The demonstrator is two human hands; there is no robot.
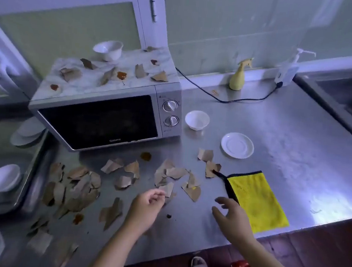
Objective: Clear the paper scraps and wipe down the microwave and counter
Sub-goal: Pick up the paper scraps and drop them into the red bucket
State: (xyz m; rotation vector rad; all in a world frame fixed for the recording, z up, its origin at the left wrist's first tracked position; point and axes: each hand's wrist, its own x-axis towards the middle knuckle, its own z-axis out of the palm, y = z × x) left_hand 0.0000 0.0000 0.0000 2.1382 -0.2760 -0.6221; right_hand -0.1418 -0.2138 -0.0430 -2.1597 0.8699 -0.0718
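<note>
Two hands, left and right, hover near paper scraps on counter.

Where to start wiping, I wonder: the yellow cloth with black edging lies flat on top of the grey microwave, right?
Wrong place: the yellow cloth with black edging lies flat on the steel counter, not on the grey microwave; the head view shows it.

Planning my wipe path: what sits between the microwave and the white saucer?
A small white bowl, upright on the steel counter, as the head view shows.
</note>
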